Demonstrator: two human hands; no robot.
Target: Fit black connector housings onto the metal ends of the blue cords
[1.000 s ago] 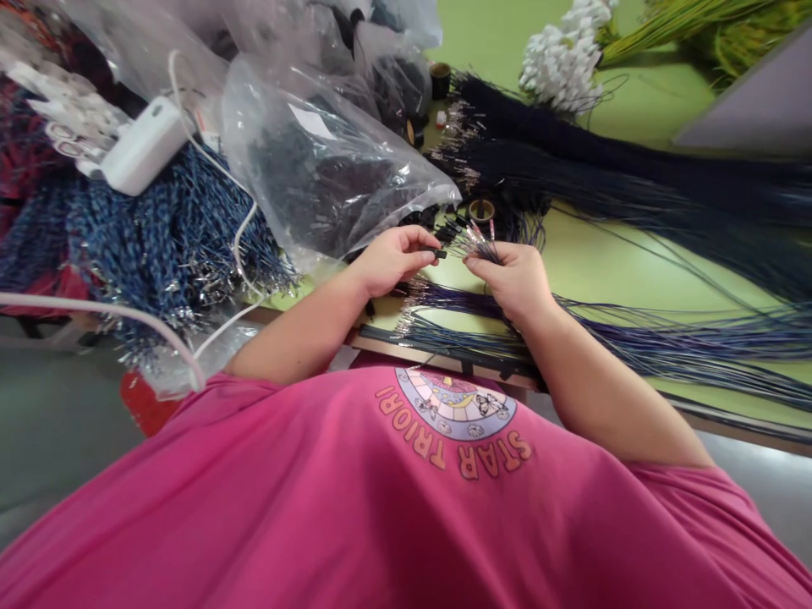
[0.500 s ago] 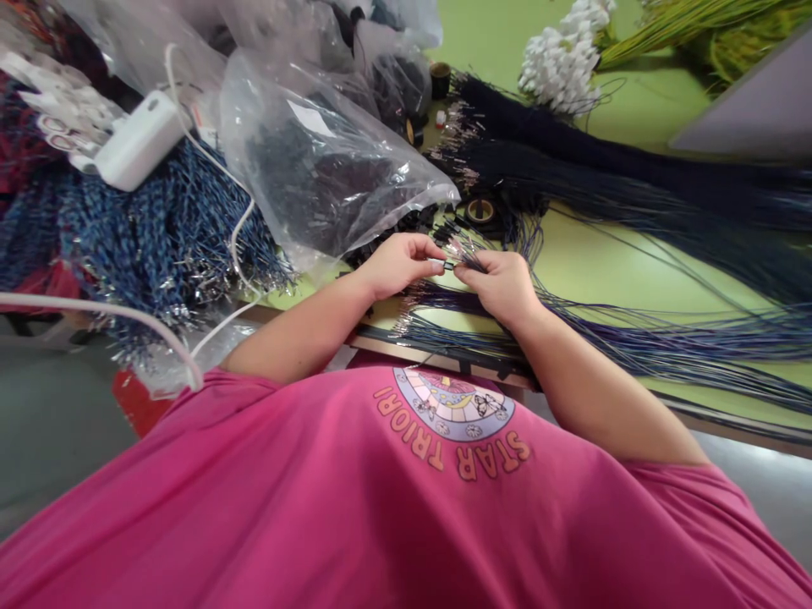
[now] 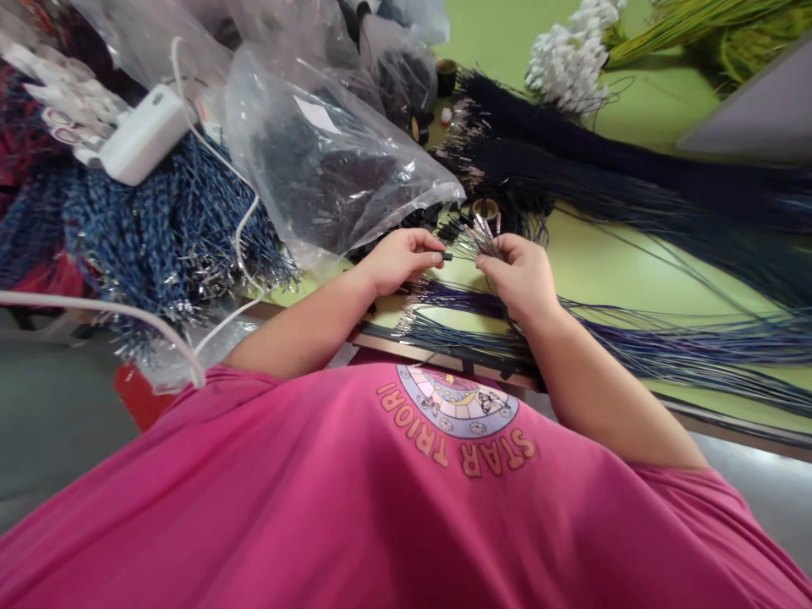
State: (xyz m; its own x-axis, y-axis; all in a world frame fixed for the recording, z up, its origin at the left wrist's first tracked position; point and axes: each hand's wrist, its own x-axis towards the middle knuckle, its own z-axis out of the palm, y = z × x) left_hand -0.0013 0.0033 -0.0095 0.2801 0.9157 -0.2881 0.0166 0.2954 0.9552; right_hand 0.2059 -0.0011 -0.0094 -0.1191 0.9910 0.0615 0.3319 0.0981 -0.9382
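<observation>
My left hand (image 3: pixel 401 258) pinches a small black connector (image 3: pixel 447 255) between thumb and fingers, just above the near edge of the green table (image 3: pixel 589 262). My right hand (image 3: pixel 520 275) is closed around a fan of thin dark blue wires with metal tips (image 3: pixel 480 240), held a finger's width from the connector. The wires trail from that hand to the right across the table. More loose black connectors (image 3: pixel 437 227) lie just beyond my hands.
A clear plastic bag of dark parts (image 3: pixel 330 165) lies left of my hands. Blue twisted wire bundles (image 3: pixel 171 237), a white charger (image 3: pixel 136 144) and its cable sit far left. Long dark wire bundles (image 3: pixel 609 178) and white-tipped green stems (image 3: pixel 571 59) cross the back right.
My hands came together at the wire tips half a second ago and have drawn slightly apart again. The right hand has shifted a little to the right with its wires.
</observation>
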